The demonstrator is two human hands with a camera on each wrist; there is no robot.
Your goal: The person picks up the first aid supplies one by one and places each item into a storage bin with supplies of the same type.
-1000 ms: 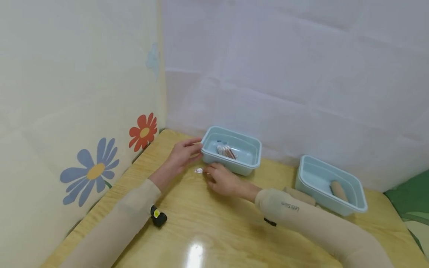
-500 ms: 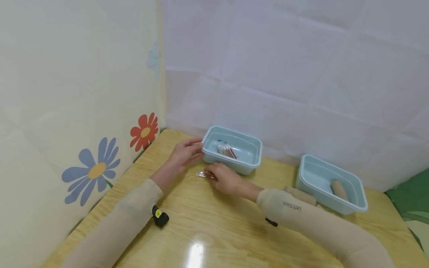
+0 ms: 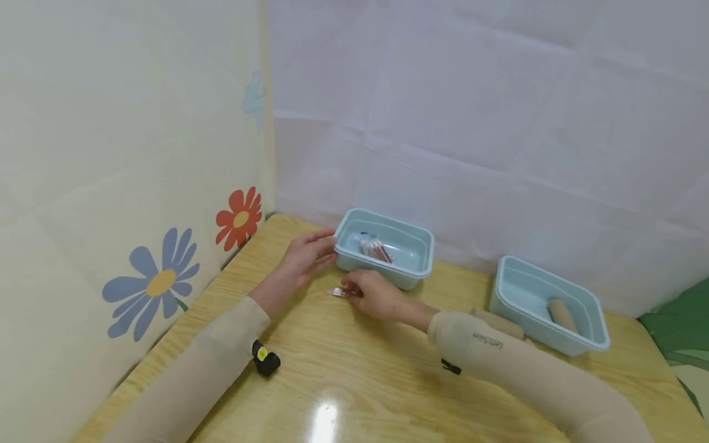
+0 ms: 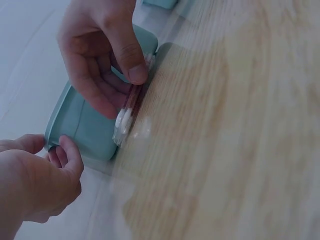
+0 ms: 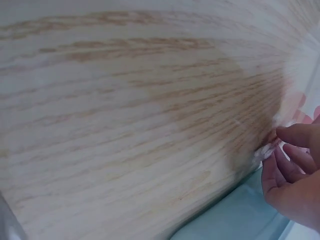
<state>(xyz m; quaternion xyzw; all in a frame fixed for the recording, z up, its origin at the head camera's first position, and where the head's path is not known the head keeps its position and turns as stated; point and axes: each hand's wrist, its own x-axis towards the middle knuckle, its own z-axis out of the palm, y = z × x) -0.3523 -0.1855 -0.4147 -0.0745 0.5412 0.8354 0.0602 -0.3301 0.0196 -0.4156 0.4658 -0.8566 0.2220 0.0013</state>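
Note:
My right hand pinches a clear packet of cotton swabs between thumb and fingers. White swab tips and dark red sticks show through the wrapper in the left wrist view. The packet is just above or on the table, in front of a light blue plastic bin; whether it touches the wood I cannot tell. At that bin's left corner, my left hand holds the rim between thumb and fingers. Inside the bin lie several similar packets. The right wrist view shows the held packet partly hidden by the fingers.
A second light blue bin stands to the right with a tan roll inside. Another tan roll lies against its left side, partly behind the right sleeve. Cloth-covered walls border the wooden table at the back and left.
The right hand has drawn the packet slightly toward the person, away from the bin, and more of the packet showed midway. The left hand stays at the bin's corner.

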